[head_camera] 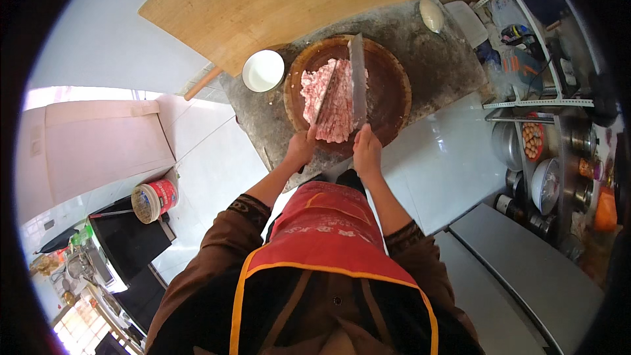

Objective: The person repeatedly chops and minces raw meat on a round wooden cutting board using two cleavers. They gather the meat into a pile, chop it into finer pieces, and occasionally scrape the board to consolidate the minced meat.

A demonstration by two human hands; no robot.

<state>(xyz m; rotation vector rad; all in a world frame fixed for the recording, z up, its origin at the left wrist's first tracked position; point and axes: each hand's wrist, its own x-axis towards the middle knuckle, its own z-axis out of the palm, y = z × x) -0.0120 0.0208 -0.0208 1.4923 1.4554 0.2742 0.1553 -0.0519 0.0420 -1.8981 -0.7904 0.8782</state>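
A mound of minced raw meat (338,111) covers the left and middle of a round wooden chopping block (389,93). My left hand (299,149) grips a cleaver whose narrow-looking blade (326,92) lies over the meat, seen almost edge-on. In my right hand (367,150) is a second cleaver, its broad blade (359,79) at the right side of the mound with the tip past the far part of the block. Both handles are mostly hidden by my fingers. Whether either edge touches the meat, I cannot tell.
The block stands on a grey stone-like worktop (434,64). Left of it is a white bowl (263,71); behind lies a large wooden board (276,5). A rolling pin (203,84) sticks out at the left. A pale bagged item (431,16) sits at back right, near a metal shelf (537,103).
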